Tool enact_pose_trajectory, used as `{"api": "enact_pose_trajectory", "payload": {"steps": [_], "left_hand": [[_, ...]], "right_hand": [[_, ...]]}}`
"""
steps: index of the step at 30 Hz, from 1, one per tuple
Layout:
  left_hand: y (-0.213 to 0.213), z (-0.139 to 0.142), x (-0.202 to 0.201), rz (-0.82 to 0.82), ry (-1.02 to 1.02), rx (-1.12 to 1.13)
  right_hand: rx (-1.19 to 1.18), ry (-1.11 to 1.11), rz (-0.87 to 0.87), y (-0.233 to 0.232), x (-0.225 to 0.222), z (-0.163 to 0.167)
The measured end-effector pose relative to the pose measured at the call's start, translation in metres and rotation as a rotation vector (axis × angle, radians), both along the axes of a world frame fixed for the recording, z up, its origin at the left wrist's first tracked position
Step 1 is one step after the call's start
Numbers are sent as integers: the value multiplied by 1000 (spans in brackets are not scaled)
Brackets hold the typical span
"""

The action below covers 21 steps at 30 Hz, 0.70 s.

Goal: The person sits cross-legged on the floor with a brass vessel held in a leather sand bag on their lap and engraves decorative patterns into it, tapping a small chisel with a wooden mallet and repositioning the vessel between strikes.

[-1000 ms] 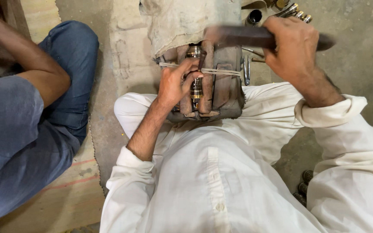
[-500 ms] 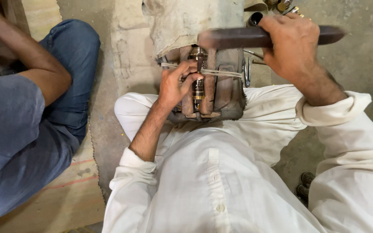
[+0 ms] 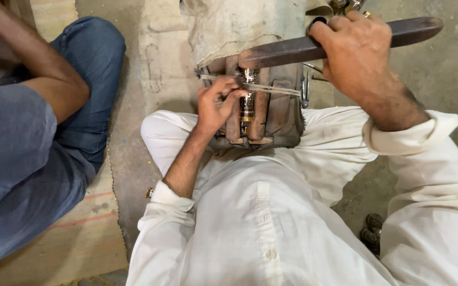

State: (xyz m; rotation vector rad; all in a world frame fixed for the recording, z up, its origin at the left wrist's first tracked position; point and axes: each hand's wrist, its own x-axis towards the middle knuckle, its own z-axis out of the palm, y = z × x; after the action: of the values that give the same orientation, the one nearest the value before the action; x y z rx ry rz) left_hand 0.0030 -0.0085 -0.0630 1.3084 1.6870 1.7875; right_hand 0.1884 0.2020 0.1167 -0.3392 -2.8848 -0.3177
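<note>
My left hand (image 3: 217, 103) pinches a small turned metal piece (image 3: 247, 100) that stands between two wooden bars of a wooden jig (image 3: 274, 114) resting on my lap. A thin cord (image 3: 271, 88) runs across the jig and around the piece. My right hand (image 3: 357, 53) is closed round a long dark wooden bar (image 3: 292, 50), held level just above the jig. I wear white clothes and sit on the floor.
Another person in blue (image 3: 33, 132) sits close on my left, on a woven mat (image 3: 70, 243). A worn cloth-covered block (image 3: 239, 26) stands beyond the jig. Small metal parts (image 3: 371, 238) lie on the concrete floor by my right side.
My right hand has carried the dark bar a little to the right and up. My left hand stays on the metal piece.
</note>
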Motion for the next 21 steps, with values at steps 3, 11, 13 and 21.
{"api": "enact_pose_trajectory", "payload": {"steps": [3, 11, 13, 21], "left_hand": [[-8, -6, 6, 41, -290, 159], [-37, -25, 50, 85, -687, 152], [-39, -27, 49, 83, -700, 135], [-42, -8, 20, -6, -660, 84]], "right_hand": [[-171, -54, -94, 2, 0, -14], [-1479, 179, -343, -48, 22, -116], [-1600, 260, -331, -68, 30, -140], [-1732, 361, -530, -90, 59, -166]]}}
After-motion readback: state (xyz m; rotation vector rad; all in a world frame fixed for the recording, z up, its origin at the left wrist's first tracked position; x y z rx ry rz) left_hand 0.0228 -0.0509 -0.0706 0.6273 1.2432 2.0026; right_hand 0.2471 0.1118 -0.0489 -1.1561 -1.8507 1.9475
